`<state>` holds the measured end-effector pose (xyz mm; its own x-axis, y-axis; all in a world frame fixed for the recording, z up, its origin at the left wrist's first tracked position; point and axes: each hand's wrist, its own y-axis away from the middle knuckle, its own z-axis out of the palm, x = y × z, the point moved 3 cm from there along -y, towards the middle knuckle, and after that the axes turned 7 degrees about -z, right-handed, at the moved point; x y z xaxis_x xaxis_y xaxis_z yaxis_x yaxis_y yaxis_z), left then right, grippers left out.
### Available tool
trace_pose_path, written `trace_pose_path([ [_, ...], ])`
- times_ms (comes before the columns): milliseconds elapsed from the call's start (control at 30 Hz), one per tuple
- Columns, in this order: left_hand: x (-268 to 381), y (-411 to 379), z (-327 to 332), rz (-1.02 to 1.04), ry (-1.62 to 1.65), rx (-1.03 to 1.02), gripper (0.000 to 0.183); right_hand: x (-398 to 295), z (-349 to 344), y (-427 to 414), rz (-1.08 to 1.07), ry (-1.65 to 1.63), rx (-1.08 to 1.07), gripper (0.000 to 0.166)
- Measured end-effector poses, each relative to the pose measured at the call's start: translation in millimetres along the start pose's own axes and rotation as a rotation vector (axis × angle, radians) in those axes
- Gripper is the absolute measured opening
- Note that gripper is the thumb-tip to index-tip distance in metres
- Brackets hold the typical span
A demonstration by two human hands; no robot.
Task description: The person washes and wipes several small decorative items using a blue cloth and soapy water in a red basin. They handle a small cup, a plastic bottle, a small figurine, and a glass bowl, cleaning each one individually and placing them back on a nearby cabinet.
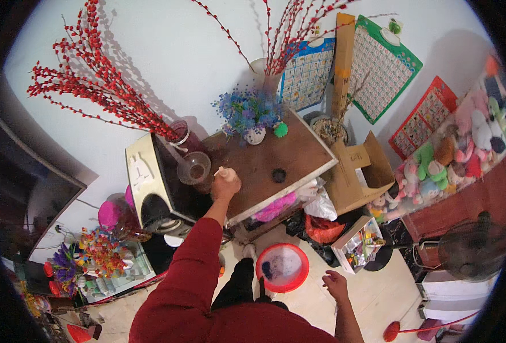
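My left hand (226,183) is closed around a pale bottle with a pump-like top (223,172), held over the brown cabinet top (253,171). Just left of it stands a clear ribbed glass vase (194,168). A round black object (278,175) lies to the right on the cabinet top. My right hand (335,284) hangs above the tiled floor with its fingers partly curled and nothing visible in it. Between my feet and that hand sits a red basin (282,267) of sudsy water, with a dark item at its left side.
A vase with red-berry branches (183,133) and a blue flower pot (255,135) stand at the back. To the right are an open cardboard box (343,180), a box of small items (356,244), a black fan (471,248) and heaped plush toys (433,171).
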<state>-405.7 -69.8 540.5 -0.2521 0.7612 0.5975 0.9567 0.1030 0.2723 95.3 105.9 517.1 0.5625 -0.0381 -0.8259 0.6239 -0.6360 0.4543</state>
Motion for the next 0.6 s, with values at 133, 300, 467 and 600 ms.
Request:
trace_pose_path([
  [133,31.6,-20.3,5.0,0.046,0.053,0.080,0.053,-91.1,38.5,-75.9,-0.188,0.074,-0.035,0.036],
  [300,38.2,-32.5,-4.9,0.050,0.177,0.175,0.059,-232.6,122.2,-186.4,-0.456,0.165,-0.100,0.049],
  [467,0.4,-38.8,18.2,0.200,0.399,0.137,0.065,-304.2,192.5,-304.6,-0.685,0.076,-0.013,0.065],
  [600,-1.0,-31.8,23.4,0.081,0.490,0.014,0.067,-326.7,220.3,-373.7,-0.814,0.228,0.055,0.064],
])
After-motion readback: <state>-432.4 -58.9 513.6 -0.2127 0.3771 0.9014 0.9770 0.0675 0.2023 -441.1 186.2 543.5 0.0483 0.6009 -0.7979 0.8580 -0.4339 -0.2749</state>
